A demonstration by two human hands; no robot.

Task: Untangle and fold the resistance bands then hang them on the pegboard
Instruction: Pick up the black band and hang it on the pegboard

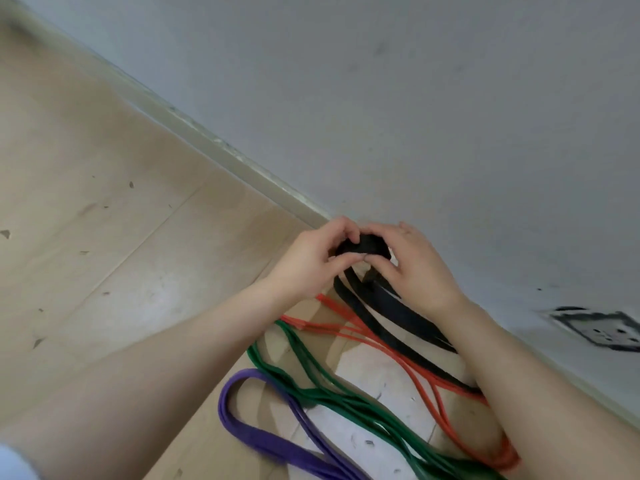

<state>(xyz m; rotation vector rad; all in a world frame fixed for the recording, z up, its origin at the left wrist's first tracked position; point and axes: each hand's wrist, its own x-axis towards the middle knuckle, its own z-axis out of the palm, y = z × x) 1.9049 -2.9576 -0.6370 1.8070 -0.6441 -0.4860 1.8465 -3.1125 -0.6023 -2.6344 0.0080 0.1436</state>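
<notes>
- Close to the skirting board (221, 147), the folded end of the black band (363, 246) is pinched by the left hand (304, 261) and right hand (415, 268), both clamped on it.
- Its trailing length lies on the floor (104, 202) beside the orange band (398, 351), green band (329, 393) and purple band (277, 441).
- Should the grip slacken, the fold would likely spring open; the crossing strands could be snagged.
- Pale wood flooring, a grey wall (415, 98) and a wall socket (602, 329) are seen; no pegboard is visible.
</notes>
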